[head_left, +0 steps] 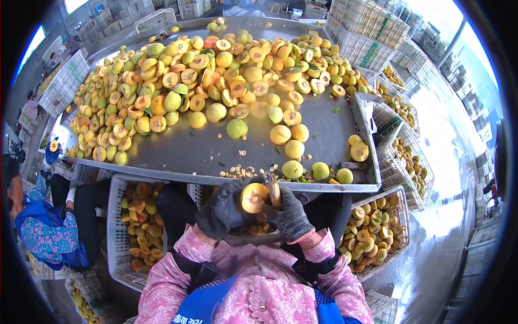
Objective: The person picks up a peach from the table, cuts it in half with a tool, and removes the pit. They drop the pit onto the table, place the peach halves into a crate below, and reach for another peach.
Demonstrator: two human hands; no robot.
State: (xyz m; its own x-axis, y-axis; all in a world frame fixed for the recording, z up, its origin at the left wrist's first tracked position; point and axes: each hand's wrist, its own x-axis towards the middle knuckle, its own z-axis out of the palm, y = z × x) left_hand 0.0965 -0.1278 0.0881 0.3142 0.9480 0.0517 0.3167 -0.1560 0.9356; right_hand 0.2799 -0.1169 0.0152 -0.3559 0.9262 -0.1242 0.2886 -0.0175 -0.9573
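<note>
Just in front of the table edge, my left hand (220,209), in a dark glove, grips a halved yellow peach (254,198) with its cut face and round hollow turned up. Close beside it, my right hand (292,217), in a grey knitted glove, is wrapped round a short wooden-handled tool (274,195). The tool's working end cannot be made out. Right behind the hands, pale pits and scraps (237,172) lie along the edge of the metal table (186,155). Whole peaches (292,169) rest near them.
A large heap of halved peaches (178,81) covers the table's far side. Crates of fruit stand at my left (120,237) and right (406,227), with more along the right side. A co-worker (51,227) sits at far left. Stacked crates (372,32) rise behind.
</note>
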